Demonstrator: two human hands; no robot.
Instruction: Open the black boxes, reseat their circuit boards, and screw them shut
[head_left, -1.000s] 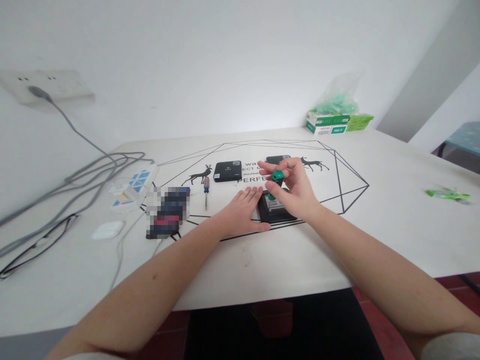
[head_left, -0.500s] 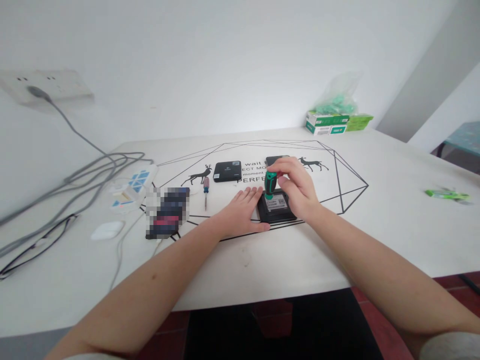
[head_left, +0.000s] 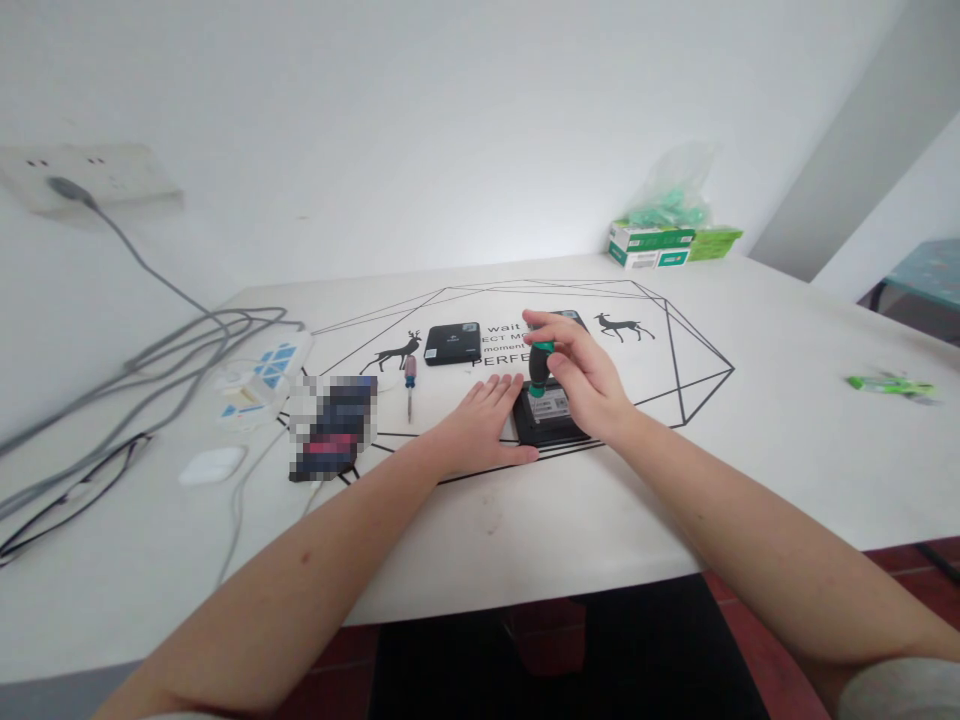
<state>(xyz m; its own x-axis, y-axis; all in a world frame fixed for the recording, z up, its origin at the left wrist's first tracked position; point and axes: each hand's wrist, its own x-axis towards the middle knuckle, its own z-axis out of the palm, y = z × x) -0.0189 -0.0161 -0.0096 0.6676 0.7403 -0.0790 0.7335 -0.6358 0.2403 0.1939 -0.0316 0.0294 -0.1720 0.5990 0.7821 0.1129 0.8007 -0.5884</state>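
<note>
A black drive enclosure with a white-labelled drive inside lies flat on the table. My left hand rests along its left side, fingers stretched out and thumb near its front edge. My right hand has its thumb and fingers around the handle of a green-and-black screwdriver. The tool stands nearly upright over the enclosure's upper left part; I cannot make out its tip. Behind my right hand another black case is partly hidden. Farther left lies a similar black case.
A second screwdriver lies left of my hands, beside a blurred-out phone. Farther left are a power strip, a white earbud case, glasses and grey cables. Boxes stand at the back right; a green object lies far right.
The fingers of my right hand have loosened and spread around the screwdriver handle, with the index finger reaching farther forward. My left hand stays in place. The view has shifted slightly.
</note>
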